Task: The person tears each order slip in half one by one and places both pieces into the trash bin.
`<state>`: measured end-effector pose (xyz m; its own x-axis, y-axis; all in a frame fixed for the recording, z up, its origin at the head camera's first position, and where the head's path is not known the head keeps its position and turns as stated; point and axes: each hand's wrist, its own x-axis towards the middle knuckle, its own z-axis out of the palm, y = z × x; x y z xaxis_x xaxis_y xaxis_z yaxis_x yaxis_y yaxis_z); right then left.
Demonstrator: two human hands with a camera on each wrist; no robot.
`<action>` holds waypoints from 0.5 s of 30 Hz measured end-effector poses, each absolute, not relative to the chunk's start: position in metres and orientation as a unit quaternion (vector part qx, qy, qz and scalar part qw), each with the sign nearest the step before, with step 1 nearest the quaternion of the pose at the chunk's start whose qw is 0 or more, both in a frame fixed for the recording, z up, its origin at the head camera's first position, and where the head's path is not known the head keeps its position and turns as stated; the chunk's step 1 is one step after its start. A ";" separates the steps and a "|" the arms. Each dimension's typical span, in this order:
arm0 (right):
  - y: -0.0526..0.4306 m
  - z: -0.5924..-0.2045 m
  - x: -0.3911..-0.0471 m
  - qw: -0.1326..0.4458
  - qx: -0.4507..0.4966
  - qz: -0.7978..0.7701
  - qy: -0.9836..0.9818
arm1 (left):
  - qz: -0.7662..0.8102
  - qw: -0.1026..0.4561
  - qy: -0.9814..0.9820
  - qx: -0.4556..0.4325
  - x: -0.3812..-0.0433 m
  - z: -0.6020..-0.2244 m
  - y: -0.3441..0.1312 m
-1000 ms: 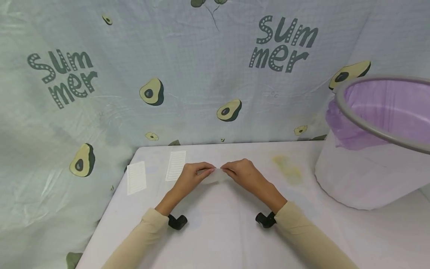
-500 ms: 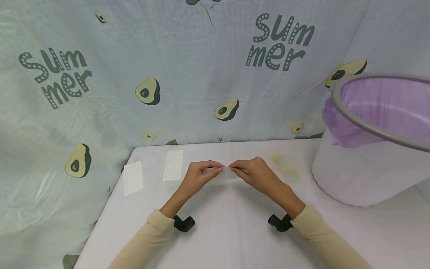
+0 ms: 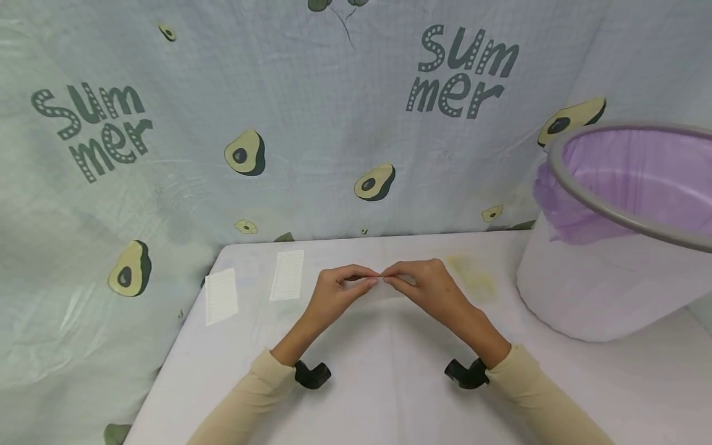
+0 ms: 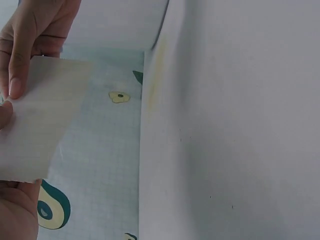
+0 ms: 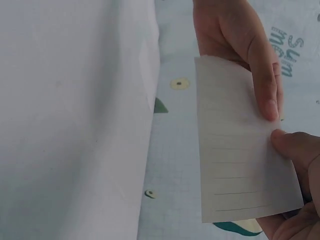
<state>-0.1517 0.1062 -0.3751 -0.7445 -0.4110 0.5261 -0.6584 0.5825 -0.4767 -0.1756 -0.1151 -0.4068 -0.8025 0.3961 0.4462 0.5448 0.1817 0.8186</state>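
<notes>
The left wrist view's edge crops the paper (image 4: 37, 135).

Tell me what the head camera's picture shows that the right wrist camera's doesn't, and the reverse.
Only the head view shows the round white bin with purple plastic liner, two lined white paper sheets on the white cloth-covered table, and the beige fabric sleeves.

Only the right wrist view shows dark ruled lines on the held rectangular white paper.

Both show the left hand and right hand pinching that paper, barely visible from the head, plus the table and pale cloth printed with avocados.
</notes>
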 end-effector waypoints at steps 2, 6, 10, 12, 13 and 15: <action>0.105 -0.375 -0.151 0.190 0.301 0.336 -0.872 | -0.565 0.078 -0.763 -0.305 -0.175 -0.407 -0.113; 0.105 -0.375 -0.149 0.210 0.291 0.330 -0.873 | -0.564 0.105 -0.759 -0.308 -0.174 -0.407 -0.110; 0.108 -0.372 -0.147 0.219 0.290 0.333 -0.870 | -0.562 0.116 -0.758 -0.311 -0.174 -0.405 -0.109; 0.110 -0.371 -0.147 0.221 0.291 0.336 -0.868 | -0.563 0.115 -0.756 -0.314 -0.174 -0.405 -0.109; 0.110 -0.371 -0.147 0.222 0.292 0.337 -0.867 | -0.564 0.115 -0.754 -0.317 -0.174 -0.405 -0.109; 0.111 -0.371 -0.147 0.225 0.294 0.339 -0.865 | -0.564 0.115 -0.751 -0.323 -0.174 -0.405 -0.108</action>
